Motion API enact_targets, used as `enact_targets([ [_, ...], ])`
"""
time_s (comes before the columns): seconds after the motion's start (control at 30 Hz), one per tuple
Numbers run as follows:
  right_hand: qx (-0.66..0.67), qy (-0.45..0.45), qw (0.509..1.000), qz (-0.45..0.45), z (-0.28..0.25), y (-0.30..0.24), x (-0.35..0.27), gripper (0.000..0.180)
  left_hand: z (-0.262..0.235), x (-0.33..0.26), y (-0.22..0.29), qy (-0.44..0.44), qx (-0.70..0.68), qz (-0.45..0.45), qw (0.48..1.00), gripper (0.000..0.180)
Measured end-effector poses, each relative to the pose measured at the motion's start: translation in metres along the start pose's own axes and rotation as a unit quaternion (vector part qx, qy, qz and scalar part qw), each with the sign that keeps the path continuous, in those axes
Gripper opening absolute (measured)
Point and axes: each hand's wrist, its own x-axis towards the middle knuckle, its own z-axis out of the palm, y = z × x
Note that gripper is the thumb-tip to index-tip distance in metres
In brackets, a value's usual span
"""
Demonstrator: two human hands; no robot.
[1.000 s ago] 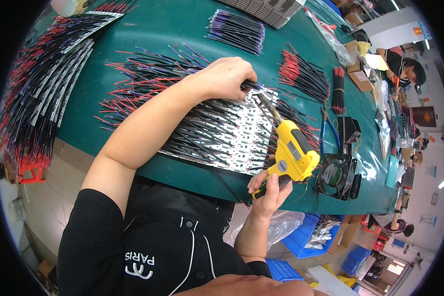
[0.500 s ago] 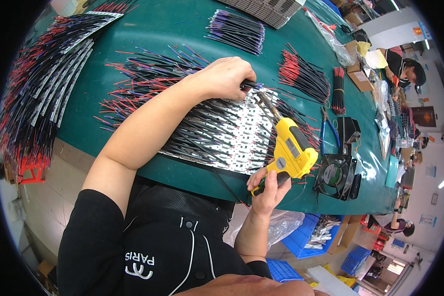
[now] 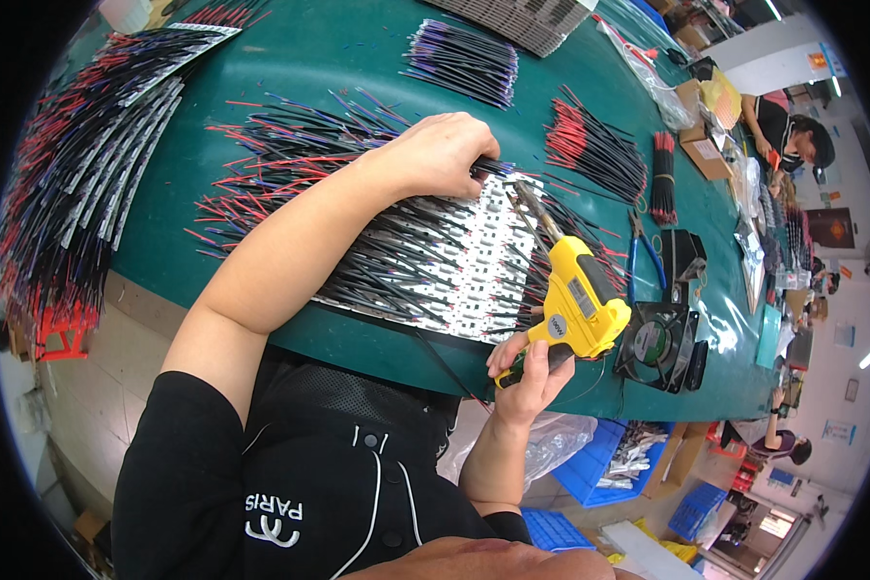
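Observation:
My right hand is wrapped round the grip of a yellow soldering gun, its metal tip slanting up and left over the white circuit boards. At the far end of those boards, my left hand is closed, its fingertips pinching a dark wire at the board edge. The other ends of what it holds are hidden by the hand. Many black wires with red and blue ends lie fanned out over the boards and under my left forearm.
Loose wire bundles lie at the far right, beside a tied bundle. Pliers and a black fan sit right of the soldering gun. More wired boards are stacked at left. A person is in the background.
The soldering gun has shifted slightly right and toward me, its tip drawing back from my left fingertips. My left hand has hardly moved.

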Motion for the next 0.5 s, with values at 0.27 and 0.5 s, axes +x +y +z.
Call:
enact_targets([
  [0.27, -0.005, -0.005, 1.000, 0.002, -0.0010, 0.0016, 0.0005, 0.036, 0.0033, -0.0027, 0.0076, 0.009, 0.075, 0.077, 0.994, 0.027],
  [0.5, -0.008, -0.022, 1.000, 0.003, -0.0025, 0.0063, 0.0023, 0.026, 0.0067, -0.0047, 0.0031, 0.047, 0.035, 0.040, 0.997, 0.028],
])
